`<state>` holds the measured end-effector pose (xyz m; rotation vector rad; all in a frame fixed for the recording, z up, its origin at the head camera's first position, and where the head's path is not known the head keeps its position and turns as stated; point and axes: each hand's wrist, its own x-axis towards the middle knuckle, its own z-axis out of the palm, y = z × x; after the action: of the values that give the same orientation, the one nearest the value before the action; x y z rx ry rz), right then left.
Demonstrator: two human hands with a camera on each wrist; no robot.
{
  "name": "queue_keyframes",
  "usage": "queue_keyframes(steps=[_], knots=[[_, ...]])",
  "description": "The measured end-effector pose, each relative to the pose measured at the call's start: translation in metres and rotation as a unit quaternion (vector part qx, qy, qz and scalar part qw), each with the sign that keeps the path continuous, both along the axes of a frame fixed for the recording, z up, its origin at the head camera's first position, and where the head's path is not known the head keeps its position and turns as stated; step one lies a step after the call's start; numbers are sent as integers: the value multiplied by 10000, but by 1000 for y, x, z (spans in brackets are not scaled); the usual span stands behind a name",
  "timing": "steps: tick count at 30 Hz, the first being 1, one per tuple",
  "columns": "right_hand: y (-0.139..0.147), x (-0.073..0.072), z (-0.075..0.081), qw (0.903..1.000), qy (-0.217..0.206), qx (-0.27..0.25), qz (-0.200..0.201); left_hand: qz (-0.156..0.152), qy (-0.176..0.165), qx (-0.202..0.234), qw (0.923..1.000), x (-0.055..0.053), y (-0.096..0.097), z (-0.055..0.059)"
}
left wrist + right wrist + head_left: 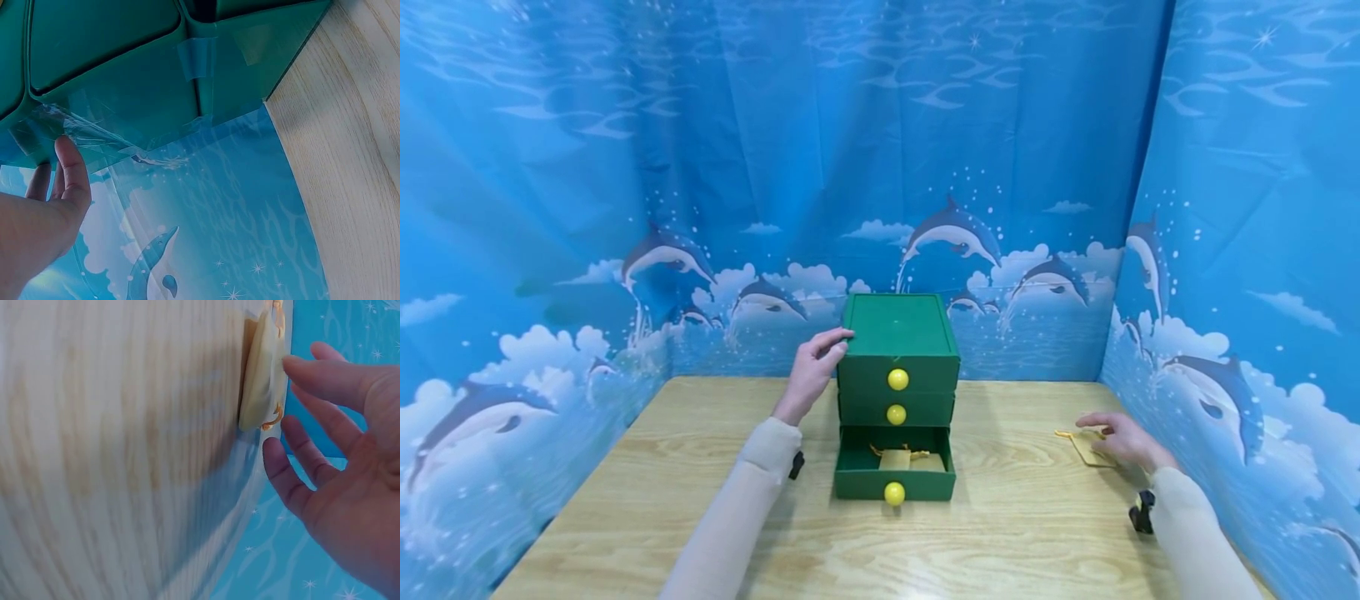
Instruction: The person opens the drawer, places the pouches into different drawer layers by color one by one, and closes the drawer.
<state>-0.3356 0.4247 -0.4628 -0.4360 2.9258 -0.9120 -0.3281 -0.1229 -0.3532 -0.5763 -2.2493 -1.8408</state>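
A green three-drawer box [901,327] with round yellow knobs stands on the wooden table, its bottom drawer [859,485] pulled out. Inside that drawer lie pale yellow drawstring pouches [895,459]. My left hand [811,373] rests its fingers at the box's upper left edge; in the left wrist view, the thumb and fingers [74,165] are by the taped side. Over to the right, my right hand [1126,442] is above another yellow drawstring pouch [257,378] lying on the table. Its fingers are spread and loosely bent, with no grip on the pouch visible.
The light wood table [1007,517] extends around the box. Blue curtains with dolphins [951,233] hang behind it and on both sides, the right one [1217,400] close to my right hand. The upper and middle drawers [861,408] are pushed in.
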Motion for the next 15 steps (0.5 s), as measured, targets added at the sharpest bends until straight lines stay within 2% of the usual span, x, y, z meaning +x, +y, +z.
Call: queue_keyframes(steps=[2,6,9,15], knots=[[1,0,-1,9999,-54,88,69,-5,-3,10,10000,0,0,-1],[1,1,-1,9995,-257,165,119,4,-12,66,10000,-13,-2,-12],[-1,2,-1,9995,-238,161,148,48,33,94,9999,-24,-4,-21],[-3,1,0,9995,-179,159,196,148,183,106,9997,-26,-3,-25]])
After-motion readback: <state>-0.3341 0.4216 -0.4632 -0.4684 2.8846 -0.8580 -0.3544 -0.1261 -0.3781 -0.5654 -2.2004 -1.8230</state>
